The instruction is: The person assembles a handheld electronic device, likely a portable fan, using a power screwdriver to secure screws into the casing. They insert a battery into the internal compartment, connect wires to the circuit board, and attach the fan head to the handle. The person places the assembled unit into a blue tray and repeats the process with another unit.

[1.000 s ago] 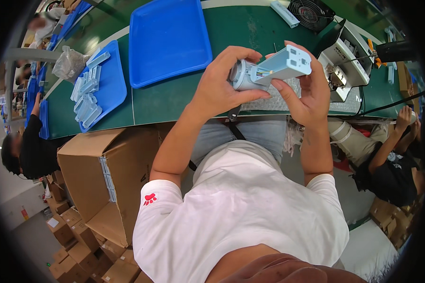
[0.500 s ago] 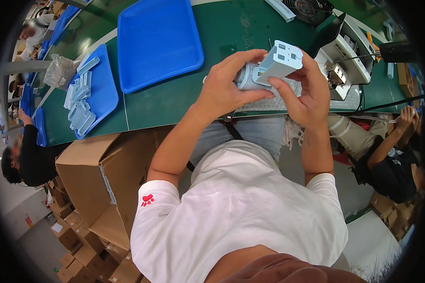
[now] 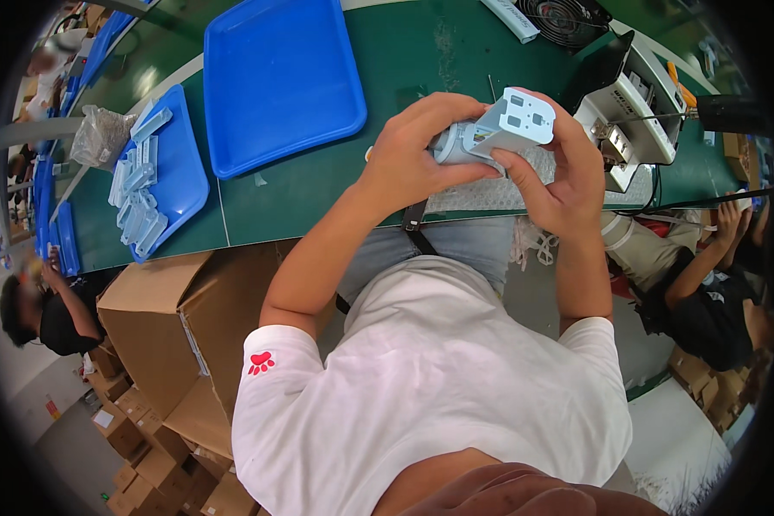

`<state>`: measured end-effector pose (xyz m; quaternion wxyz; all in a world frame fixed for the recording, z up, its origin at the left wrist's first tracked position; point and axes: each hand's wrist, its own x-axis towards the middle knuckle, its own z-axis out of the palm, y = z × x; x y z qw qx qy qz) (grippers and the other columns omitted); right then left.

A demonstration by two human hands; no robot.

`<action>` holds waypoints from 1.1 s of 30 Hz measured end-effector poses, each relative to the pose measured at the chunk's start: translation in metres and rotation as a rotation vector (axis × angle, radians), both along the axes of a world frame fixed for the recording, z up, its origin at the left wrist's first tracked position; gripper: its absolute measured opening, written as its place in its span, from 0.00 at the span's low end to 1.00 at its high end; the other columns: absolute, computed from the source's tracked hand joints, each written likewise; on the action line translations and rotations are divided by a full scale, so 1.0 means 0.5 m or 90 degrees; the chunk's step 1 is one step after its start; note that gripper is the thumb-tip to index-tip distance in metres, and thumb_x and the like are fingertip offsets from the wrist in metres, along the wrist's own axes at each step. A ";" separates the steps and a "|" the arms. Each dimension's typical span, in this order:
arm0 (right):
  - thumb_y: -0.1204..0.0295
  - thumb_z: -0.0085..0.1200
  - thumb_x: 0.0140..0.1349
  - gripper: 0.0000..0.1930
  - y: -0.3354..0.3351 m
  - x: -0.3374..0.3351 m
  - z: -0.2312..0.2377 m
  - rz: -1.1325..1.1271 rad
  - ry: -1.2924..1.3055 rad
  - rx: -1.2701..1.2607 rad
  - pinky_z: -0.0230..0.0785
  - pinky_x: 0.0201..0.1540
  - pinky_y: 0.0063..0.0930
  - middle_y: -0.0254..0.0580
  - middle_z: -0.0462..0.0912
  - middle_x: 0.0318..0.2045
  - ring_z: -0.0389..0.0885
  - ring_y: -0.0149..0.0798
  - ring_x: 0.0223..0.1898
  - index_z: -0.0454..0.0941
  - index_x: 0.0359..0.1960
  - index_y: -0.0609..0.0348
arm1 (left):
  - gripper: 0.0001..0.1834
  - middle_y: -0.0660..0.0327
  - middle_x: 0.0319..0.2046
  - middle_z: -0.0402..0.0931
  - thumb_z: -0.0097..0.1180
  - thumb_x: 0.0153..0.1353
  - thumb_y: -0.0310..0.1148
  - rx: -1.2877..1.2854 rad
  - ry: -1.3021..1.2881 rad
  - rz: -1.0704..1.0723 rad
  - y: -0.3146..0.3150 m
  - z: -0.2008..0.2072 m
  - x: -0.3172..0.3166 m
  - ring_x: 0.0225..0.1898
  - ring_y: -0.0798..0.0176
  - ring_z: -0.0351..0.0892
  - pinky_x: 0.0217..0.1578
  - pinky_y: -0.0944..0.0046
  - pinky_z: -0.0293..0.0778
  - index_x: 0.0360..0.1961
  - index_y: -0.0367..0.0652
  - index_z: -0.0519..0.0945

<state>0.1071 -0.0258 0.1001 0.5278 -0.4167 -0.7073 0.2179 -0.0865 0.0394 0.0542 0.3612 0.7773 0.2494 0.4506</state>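
Observation:
A light-blue plastic housing [image 3: 525, 119] is held up over the near edge of the table between both my hands. It has a rounded body on the left and a boxy end with squarish holes on the right. Small coloured wires or parts show in the opening between these sections. My left hand [image 3: 408, 153] is wrapped round the rounded body. With thumb below and fingers behind, my right hand [image 3: 566, 176] grips the boxy end. Bubble wrap [image 3: 482, 193] lies on the table beneath my hands.
A large blue tray [image 3: 285, 86] lies left of my hands. Further left, a second blue tray [image 3: 185, 176] carries several light-blue plastic pieces. A white machine [image 3: 623, 107] with cables and a black fan [image 3: 568, 19] stand right. An open carton [image 3: 146, 331] sits below the table's left side.
My grip on the housing stays the same, and its boxy end sits slightly lower. The view has shifted slightly. A person at the far left has raised a hand toward the face.

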 end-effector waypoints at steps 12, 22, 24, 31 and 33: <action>0.82 0.69 0.58 0.30 -0.014 -0.005 -0.010 0.000 0.017 0.050 0.83 0.53 0.35 0.50 0.86 0.52 0.88 0.42 0.50 0.73 0.63 0.68 | 0.34 0.52 0.51 0.84 0.83 0.41 0.31 0.012 -0.033 -0.004 -0.019 0.008 -0.007 0.50 0.53 0.85 0.52 0.57 0.80 0.52 0.38 0.83; 0.83 0.68 0.58 0.30 -0.018 -0.006 -0.007 -0.010 0.029 0.062 0.83 0.53 0.36 0.50 0.86 0.50 0.88 0.41 0.49 0.73 0.63 0.69 | 0.34 0.50 0.51 0.85 0.83 0.41 0.30 0.063 -0.033 0.019 -0.025 0.017 0.005 0.50 0.51 0.86 0.50 0.58 0.81 0.52 0.37 0.84; 0.83 0.67 0.59 0.30 -0.018 -0.006 -0.008 0.001 0.041 0.050 0.83 0.54 0.36 0.51 0.85 0.52 0.88 0.41 0.50 0.72 0.63 0.69 | 0.34 0.52 0.50 0.85 0.84 0.39 0.32 0.075 -0.044 0.032 -0.023 0.016 0.007 0.48 0.52 0.87 0.48 0.59 0.84 0.51 0.38 0.84; 0.81 0.67 0.61 0.32 -0.013 0.007 -0.054 0.008 0.125 0.023 0.74 0.61 0.35 0.50 0.82 0.55 0.83 0.39 0.56 0.68 0.66 0.70 | 0.33 0.52 0.51 0.84 0.81 0.44 0.31 0.070 -0.043 0.014 -0.014 0.020 0.017 0.51 0.53 0.84 0.52 0.58 0.79 0.54 0.37 0.83; 0.81 0.67 0.61 0.30 0.002 0.021 -0.078 -0.009 0.128 0.002 0.72 0.63 0.35 0.47 0.82 0.55 0.82 0.38 0.56 0.69 0.65 0.67 | 0.34 0.52 0.52 0.83 0.79 0.46 0.30 0.029 0.005 0.024 -0.008 0.003 0.020 0.51 0.52 0.83 0.53 0.58 0.78 0.56 0.38 0.81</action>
